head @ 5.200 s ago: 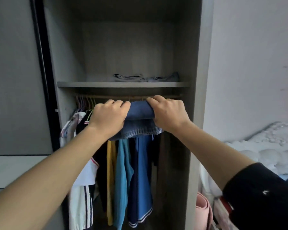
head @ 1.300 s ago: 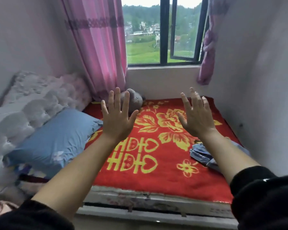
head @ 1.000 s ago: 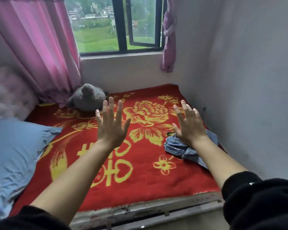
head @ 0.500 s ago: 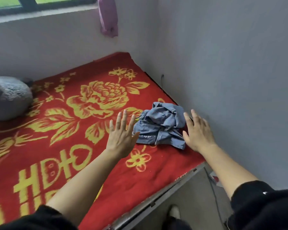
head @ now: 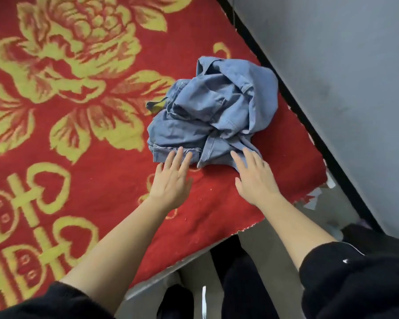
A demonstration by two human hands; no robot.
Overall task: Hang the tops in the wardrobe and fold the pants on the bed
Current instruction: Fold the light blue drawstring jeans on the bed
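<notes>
A crumpled pale-blue denim garment lies in a heap near the right corner of the bed. The bed is covered by a red blanket with a yellow flower pattern. My left hand is flat, fingers straight, its fingertips touching the heap's near left hem. My right hand is also flat, with its fingertips on the heap's near right edge. Neither hand grips the cloth.
A grey wall runs close along the bed's right side, with a dark gap at its foot. The bed's front edge cuts diagonally below my arms. The floor and my dark-clad legs show beneath it.
My view has tilted down and closed in on the bed corner. Both hands have dropped from beside the denim heap to its near edge, fingertips now on the cloth.
</notes>
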